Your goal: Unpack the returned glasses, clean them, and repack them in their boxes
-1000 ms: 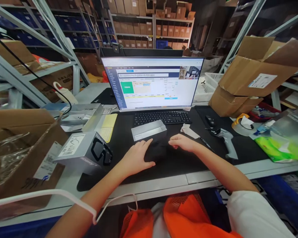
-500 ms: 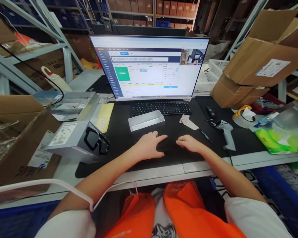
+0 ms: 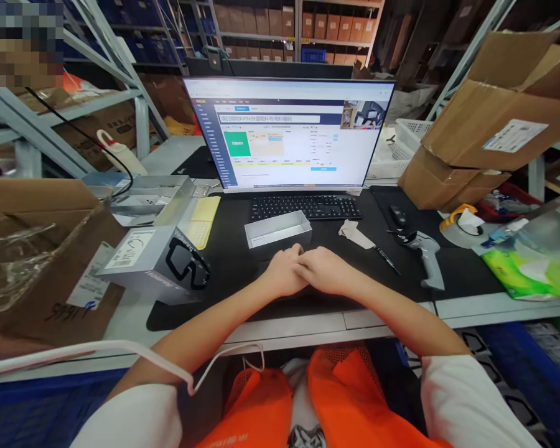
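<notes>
My left hand and my right hand rest together on the black desk mat, knuckles touching and fingers curled in. What lies under them is hidden against the dark mat. Just beyond the fingers stands an open grey box tray, and behind it the keyboard and the lit monitor. To the left, a grey carton printed with black goggles lies tilted.
A crumpled paper, a pen, a mouse and a grey barcode scanner lie to the right. Open cardboard boxes stand at the left and right. A green packet sits far right.
A second ago my hands lay apart at either side of a dark soft item on the mat. They have since drawn together over it and closed, and the view has dropped slightly.
</notes>
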The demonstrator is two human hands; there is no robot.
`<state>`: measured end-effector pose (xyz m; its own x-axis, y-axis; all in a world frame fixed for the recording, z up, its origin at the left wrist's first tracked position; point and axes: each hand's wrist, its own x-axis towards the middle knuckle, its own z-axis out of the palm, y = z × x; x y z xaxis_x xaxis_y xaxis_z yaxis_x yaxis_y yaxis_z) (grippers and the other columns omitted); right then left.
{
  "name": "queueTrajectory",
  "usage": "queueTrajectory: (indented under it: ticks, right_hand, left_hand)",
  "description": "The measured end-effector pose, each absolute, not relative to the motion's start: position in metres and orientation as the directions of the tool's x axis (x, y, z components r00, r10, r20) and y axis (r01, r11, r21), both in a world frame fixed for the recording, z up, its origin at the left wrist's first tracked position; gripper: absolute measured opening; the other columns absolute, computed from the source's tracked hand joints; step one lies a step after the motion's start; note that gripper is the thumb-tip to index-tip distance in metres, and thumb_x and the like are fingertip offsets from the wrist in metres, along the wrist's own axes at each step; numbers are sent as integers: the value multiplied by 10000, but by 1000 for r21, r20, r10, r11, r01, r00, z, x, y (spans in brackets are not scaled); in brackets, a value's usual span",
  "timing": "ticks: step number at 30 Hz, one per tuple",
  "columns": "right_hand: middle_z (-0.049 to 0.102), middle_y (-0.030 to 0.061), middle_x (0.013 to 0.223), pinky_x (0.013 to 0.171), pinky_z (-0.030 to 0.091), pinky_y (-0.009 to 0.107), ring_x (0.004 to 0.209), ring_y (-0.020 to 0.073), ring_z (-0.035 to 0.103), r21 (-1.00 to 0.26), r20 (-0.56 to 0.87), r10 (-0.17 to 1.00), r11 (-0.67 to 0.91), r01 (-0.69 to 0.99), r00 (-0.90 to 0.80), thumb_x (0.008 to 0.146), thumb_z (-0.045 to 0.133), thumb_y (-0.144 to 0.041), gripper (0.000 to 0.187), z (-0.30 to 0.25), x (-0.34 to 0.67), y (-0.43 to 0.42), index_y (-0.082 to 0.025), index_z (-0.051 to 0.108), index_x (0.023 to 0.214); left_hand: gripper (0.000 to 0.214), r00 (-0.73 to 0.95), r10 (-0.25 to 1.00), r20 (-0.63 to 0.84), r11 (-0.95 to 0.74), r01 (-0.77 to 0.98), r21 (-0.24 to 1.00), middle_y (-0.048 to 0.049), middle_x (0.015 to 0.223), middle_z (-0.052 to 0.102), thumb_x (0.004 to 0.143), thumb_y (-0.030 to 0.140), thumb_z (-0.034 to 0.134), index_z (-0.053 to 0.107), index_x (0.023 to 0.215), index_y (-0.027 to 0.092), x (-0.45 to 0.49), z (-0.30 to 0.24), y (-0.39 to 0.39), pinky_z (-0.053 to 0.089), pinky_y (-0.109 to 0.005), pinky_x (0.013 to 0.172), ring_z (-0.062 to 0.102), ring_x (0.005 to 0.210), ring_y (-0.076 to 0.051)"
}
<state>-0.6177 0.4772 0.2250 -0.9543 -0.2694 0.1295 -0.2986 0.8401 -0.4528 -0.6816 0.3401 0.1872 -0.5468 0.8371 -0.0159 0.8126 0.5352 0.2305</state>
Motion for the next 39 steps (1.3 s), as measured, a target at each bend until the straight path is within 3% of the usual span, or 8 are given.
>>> queueTrajectory:
  ticks: [6, 10, 17, 23, 26, 29, 36, 39]
  right_hand:
    - [666, 72, 1021, 910, 488, 358, 991, 211, 626, -681, 289, -56, 690, -247, -956, 970, 561, -330, 149, 190, -598, 513, -198, 609, 918]
    - [590, 121, 1377, 1116, 419, 445, 1302, 259, 546, -725, 268, -108, 632, -275, -957, 878, 701, -275, 280, 164, -599, 516, -210, 640, 1144]
    - [668, 94, 1163, 909, 539, 390, 1035, 225, 668, -631, 277, -104, 731, -262, -955, 928, 633, -218, 24, 159, -594, 511, -204, 646, 913]
    - [671, 122, 1160, 736, 592, 355, 1050, 243, 679, -539, 593, -12, 737, -408, -805, 957, 596, -231, 43, 171, -595, 521, -213, 619, 925]
    - [673, 120, 1176, 908, 580, 444, 1108, 252, 664, -365, 766, -64, 777, -514, -640, 940, 624, -181, 57, 187, -598, 519, -220, 618, 980]
    - [686, 110, 1154, 893, 580, 441, 1085, 246, 667, -292, 829, -70, 792, -536, -555, 925, 632, -143, 111, 203, -594, 520, -228, 613, 994]
    - [709, 98, 1100, 867, 562, 458, 1030, 261, 679, -359, 877, 95, 782, -510, -471, 914, 643, -189, 44, 206, -592, 523, -228, 626, 926]
    - [710, 96, 1096, 891, 541, 465, 1038, 262, 670, -442, 852, 174, 744, -501, -494, 924, 643, -234, 32, 199, -597, 526, -225, 621, 901]
  left_hand:
    - [529, -549, 817, 175, 441, 790, 426, -135, 1469, 491, 1062, 433, 247, 619, 1354, 197, -693, 180, 332, 504, -462, 1068, 632, 1209, -271]
    - [568, -554, 793, 253, 351, 755, 554, -144, 1533, 483, 1066, 446, 269, 545, 1439, 120, -697, 174, 335, 388, -425, 1215, 478, 1423, -253]
    - [507, -541, 799, 262, 417, 813, 406, -109, 1562, 489, 1048, 399, 327, 667, 1314, 132, -699, 189, 299, 355, -581, 1206, 363, 1500, -356]
    - [654, -814, 440, 379, 277, 525, 805, -125, 1488, 571, 1023, 613, 303, 636, 1372, 171, -708, 178, 263, 334, -467, 1240, 497, 1419, -277]
    - [724, -910, 319, 263, -8, 275, 961, -137, 1438, 613, 955, 721, 381, 642, 1372, 189, -709, 178, 262, 460, -474, 1141, 540, 1374, -316]
    - [719, -928, 324, 184, -281, 91, 955, -149, 1446, 603, 921, 738, 452, 664, 1343, 197, -708, 189, 256, 607, -435, 907, 635, 1244, -338]
    - [530, -881, 443, -168, -440, -376, 816, -137, 1024, 770, 1028, 550, 403, 664, 1317, 191, -699, 210, 268, 621, -344, 638, 738, 746, -202]
    - [488, -898, 403, -177, -488, -374, 788, -105, 818, 750, 1038, 482, 426, 708, 1208, 122, -700, 206, 277, 595, -286, 570, 704, 631, -168]
